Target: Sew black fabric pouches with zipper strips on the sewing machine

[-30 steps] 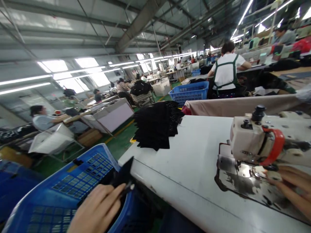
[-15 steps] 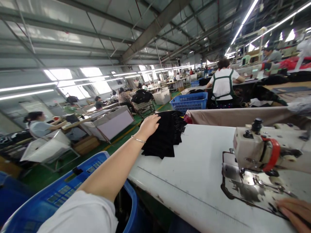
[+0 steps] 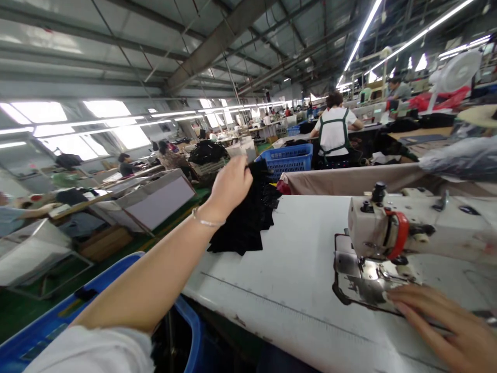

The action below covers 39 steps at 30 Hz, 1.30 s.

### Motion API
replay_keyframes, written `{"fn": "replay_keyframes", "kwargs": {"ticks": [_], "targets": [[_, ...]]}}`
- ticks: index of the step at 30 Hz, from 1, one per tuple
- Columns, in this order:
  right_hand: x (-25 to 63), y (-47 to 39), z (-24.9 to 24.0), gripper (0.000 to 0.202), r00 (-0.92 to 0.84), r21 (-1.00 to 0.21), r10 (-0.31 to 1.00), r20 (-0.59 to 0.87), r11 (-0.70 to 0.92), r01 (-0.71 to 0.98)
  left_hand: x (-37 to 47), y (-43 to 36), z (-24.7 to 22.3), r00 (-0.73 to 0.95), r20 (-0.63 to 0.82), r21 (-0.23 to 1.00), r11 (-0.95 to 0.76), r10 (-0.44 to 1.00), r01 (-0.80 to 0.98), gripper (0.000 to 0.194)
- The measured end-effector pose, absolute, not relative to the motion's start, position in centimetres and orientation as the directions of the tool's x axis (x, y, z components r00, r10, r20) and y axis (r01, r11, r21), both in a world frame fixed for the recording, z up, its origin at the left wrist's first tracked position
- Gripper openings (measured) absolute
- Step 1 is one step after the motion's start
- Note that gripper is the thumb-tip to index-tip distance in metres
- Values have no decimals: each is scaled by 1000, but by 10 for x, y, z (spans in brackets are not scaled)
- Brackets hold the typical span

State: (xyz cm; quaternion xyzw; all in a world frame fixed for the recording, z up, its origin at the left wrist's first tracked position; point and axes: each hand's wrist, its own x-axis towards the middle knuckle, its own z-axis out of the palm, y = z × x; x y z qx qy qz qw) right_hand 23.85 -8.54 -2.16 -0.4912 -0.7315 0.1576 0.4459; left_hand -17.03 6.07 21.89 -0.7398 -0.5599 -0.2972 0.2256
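Note:
My left hand (image 3: pixel 232 187) is closed on the top edge of a black fabric piece (image 3: pixel 254 178), raised a little above the stack. Below it, the stack of black fabric pieces (image 3: pixel 243 230) lies fanned out at the table's far left corner. My right hand (image 3: pixel 446 324) has its fingers stretched out beside the metal plate (image 3: pixel 365 290) of the sewing machine (image 3: pixel 373 228), its palm partly cut off by the frame edge. No held thing shows in it. The machine has a white head with a red guard.
The white sewing table (image 3: pixel 295 259) has a ruler line along its front. A blue basket (image 3: pixel 190 331) stands below left. Beyond the table are a beige cloth-lined bin (image 3: pixel 341 178), another blue basket (image 3: pixel 291 159) and a person in a white shirt (image 3: pixel 334 129).
My left hand has gone from lying on the stack to gripping and lifting a black piece. My right hand has come further into view, closer to the machine plate. The view has shifted right.

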Motion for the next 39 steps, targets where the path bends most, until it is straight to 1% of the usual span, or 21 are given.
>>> {"fn": "replay_keyframes", "kwargs": {"ticks": [2,3,4,5,6,7,8,10,12,13,15,16,18,21,24,27,29,31,33,36,39], "targets": [[206,-88,0,31,-197,-895,964,177,241,376,-133,8,180,476,545,-167,-466,691,869,30],[189,-89,9,39,-265,-976,963,52,106,192,-116,-24,158,606,458,-211,-582,651,785,29],[173,-89,15,51,-293,-1000,956,-9,-16,-21,-101,-56,135,707,360,-201,-689,609,696,29],[159,-90,19,55,-338,-980,939,-67,-126,-156,-89,-86,115,783,251,-136,-780,570,611,31],[148,-92,21,52,-366,-962,925,-106,-188,-196,-81,-111,97,821,209,-33,-835,532,549,29],[140,-94,21,46,-352,-959,929,-115,-196,-204,-76,-129,82,815,222,108,-844,536,526,22],[136,-98,20,41,-347,-957,929,-126,-206,-204,-74,-141,72,787,262,254,-827,558,501,15],[136,-108,19,33,-331,-961,934,-137,-206,-183,-75,-145,60,647,351,464,-726,677,508,12],[141,-121,24,26,-350,-971,929,-121,-184,-154,-75,-133,58,460,346,604,-569,818,558,29],[144,-126,28,23,-368,-983,926,-90,-143,-118,-74,-125,59,391,290,672,-477,874,567,43],[147,-136,42,23,-400,-1000,916,-6,-11,-10,-69,-115,62,369,88,827,-275,925,491,60],[147,-140,49,25,-414,-997,910,33,60,53,-65,-113,63,401,-4,892,-178,916,416,58],[148,-147,64,22,-404,-972,913,58,143,184,-58,-115,65,461,-108,960,-29,881,279,42],[153,-154,77,11,-259,-892,957,131,228,392,-50,-127,68,419,-167,983,117,893,141,23],[159,-158,84,13,-153,-815,950,271,312,489,-47,-138,72,391,-205,972,232,897,-23,23],[162,-159,87,10,-218,-821,956,196,281,497,-43,-144,78,374,-147,980,185,916,-68,32],[163,-160,90,10,-246,-813,959,142,255,523,-41,-145,81,327,-130,984,161,936,-71,29],[164,-161,93,11,-230,-811,963,138,243,532,-39,-147,83,268,-155,973,194,951,-125,24],[166,-161,95,14,-194,-827,972,135,218,519,-38,-147,84,227,-192,946,242,955,-216,26],[169,-163,98,16,-147,-839,983,113,174,515,-37,-148,82,217,-233,905,294,948,-309,29],[169,-164,99,16,-132,-832,985,111,164,529,-36,-147,80,221,-244,889,309,944,-337,29]]}}
